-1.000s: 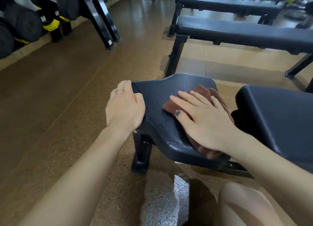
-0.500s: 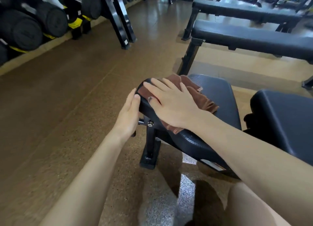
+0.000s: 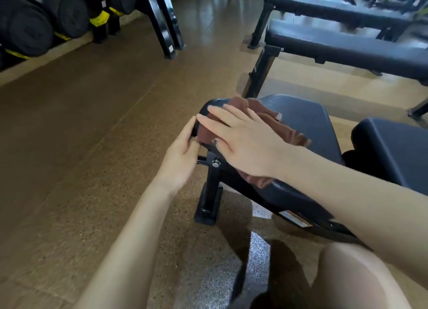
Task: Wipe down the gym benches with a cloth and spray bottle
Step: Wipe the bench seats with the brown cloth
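A brown cloth [image 3: 281,125] lies over the left end of the black padded bench seat [image 3: 310,121]. My right hand [image 3: 240,142] presses flat on the cloth, fingers spread toward the seat's left edge. My left hand [image 3: 183,155] touches the seat's left edge from the side, fingers up against the pad and the cloth's hanging corner. The bench's back pad [image 3: 393,151] sits to the right. No spray bottle is in view.
Two more flat benches [image 3: 342,47] stand beyond the seat. A rack with black rolled mats [image 3: 30,28] lines the left wall, with black rack legs [image 3: 162,28] on the brown floor. The seat's black support post [image 3: 210,193] stands below my hands. My bare knee shows at the bottom right.
My right hand has slid the cloth from the seat's middle to its left end. My left hand has shifted from resting on the seat corner to its side edge.
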{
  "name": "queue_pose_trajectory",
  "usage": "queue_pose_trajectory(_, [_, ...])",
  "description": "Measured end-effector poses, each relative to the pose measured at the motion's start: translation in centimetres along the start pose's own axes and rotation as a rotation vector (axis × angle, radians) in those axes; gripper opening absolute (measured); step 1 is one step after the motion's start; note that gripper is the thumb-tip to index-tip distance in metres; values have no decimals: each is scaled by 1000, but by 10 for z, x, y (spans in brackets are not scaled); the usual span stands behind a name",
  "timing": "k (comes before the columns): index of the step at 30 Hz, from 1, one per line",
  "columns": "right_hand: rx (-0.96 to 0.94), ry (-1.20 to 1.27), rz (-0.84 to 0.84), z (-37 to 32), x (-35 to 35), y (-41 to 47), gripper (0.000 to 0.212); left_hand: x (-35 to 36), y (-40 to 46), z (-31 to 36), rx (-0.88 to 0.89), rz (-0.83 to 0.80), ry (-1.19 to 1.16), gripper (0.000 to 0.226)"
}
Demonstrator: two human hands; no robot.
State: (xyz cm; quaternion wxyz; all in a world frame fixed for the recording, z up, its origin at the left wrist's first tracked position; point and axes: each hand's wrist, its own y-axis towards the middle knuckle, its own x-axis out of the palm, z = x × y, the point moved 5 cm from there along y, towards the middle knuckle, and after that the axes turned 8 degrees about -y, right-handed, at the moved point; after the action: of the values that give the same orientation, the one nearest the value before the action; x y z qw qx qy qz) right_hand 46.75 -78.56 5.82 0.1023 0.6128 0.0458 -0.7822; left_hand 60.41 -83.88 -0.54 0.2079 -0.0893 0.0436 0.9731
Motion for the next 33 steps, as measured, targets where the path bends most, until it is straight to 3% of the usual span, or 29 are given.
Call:
queue_pose_trajectory(5, [0,-75,8,-10,-1,-29,66,-5,-4,-7,1,-14,-27,57])
queue_pose_trajectory(11, [-8,-28,34,2,0,-109,53,4,-9,-6,3,-33,37,95])
queue_pose_trajectory(15, [-64,-74,61,2,1,-73,53,7,-10,-2,34,-25,104,101])
queue_pose_trajectory(18, [-138,-4,32,5,3,-24,52,1,-8,-4,35,-23,118,92])
queue_pose_trajectory(23, [-219,62,-2,-1,-2,48,45,-26,-3,-6,42,132,179,84])
queue_pose_trajectory(26, [-133,116,-29,4,-6,76,39,-12,-7,6,95,111,198,90])
queue_pose_trajectory(30, [93,283,-146,32,-5,93,42,20,-13,18,104,69,141,123])
queue_pose_trajectory(33, [273,327,-182,76,3,84,55,37,-16,20,129,3,168,123])
